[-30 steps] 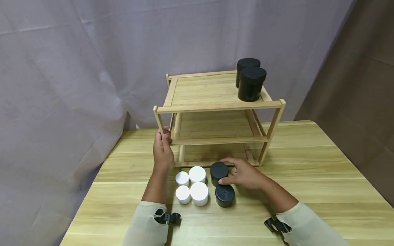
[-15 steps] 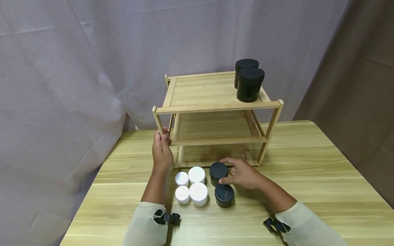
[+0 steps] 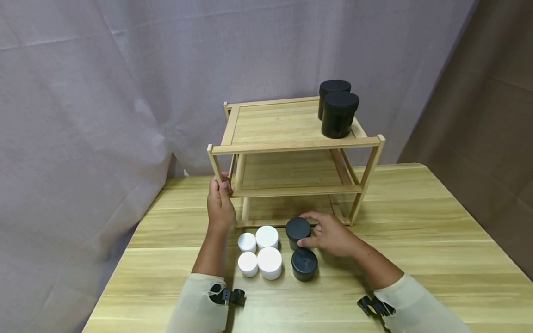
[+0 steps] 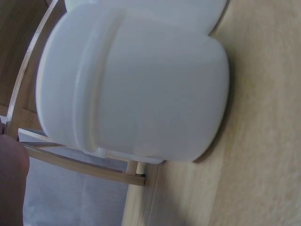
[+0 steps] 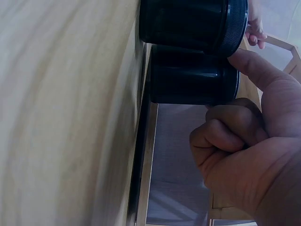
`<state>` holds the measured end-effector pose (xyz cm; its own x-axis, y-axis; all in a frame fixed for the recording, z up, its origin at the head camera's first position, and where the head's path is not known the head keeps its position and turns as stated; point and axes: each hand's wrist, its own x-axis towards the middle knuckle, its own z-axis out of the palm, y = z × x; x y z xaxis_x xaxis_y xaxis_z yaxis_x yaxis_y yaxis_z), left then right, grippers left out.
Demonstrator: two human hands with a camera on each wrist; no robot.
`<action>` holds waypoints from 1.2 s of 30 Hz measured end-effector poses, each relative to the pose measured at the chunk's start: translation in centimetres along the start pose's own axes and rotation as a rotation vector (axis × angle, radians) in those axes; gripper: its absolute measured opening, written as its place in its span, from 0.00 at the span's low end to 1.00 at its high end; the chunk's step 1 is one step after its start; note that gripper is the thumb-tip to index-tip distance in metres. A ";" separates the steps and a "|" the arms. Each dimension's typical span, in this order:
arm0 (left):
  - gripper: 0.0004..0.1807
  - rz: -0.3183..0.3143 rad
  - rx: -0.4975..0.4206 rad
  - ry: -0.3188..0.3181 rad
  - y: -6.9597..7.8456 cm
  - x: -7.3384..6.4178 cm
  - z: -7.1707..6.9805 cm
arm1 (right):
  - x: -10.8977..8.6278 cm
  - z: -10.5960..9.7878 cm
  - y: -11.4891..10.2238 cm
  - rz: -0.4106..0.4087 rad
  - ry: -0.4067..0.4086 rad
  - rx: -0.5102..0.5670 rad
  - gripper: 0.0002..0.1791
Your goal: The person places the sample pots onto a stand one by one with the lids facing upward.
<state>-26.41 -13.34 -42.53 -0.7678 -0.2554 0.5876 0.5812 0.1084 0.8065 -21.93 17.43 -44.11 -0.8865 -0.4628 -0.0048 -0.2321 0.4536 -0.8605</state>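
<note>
My left hand (image 3: 220, 203) grips the left front post of a three-tier wooden rack (image 3: 287, 147), at about the middle shelf's height. My right hand (image 3: 331, 235) pinches the lid of a black jar (image 3: 298, 230) in front of the rack, thumb on the near side and index finger on the far side. In the right wrist view the other fingers curl under, beside that jar (image 5: 193, 77). A second black jar (image 3: 304, 264) stands just nearer to me. Left of them are two larger white jars (image 3: 269, 262) and two smaller white jars (image 3: 248, 264).
Two taller black jars (image 3: 339, 115) stand at the right end of the rack's top shelf. The rack is on a wood-grain table (image 3: 416, 240), with a grey curtain (image 3: 125, 92) behind. In the left wrist view a white jar (image 4: 155, 89) fills the foreground.
The black jar in my right hand sits slightly higher and farther from the nearer black jar. My left hand keeps its grip on the rack's post.
</note>
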 end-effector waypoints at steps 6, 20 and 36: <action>0.16 -0.009 0.000 0.015 0.0 0.0 0.1 | -0.4 -0.3 -0.4 0.007 0.047 -0.005 0.45; 0.16 0.004 -0.001 -0.010 -0.3 0.1 -0.1 | -1.3 -0.7 -1.8 0.007 0.098 -0.045 0.41; 0.17 -0.005 0.016 -0.016 -0.1 0.1 0.0 | -2.6 -2.1 -5.0 -0.055 0.135 -0.038 0.37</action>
<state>-26.54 -13.35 -42.57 -0.7752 -0.2403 0.5843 0.5729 0.1223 0.8104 -19.28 17.93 -38.73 -0.9173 -0.3821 0.1126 -0.2946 0.4604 -0.8374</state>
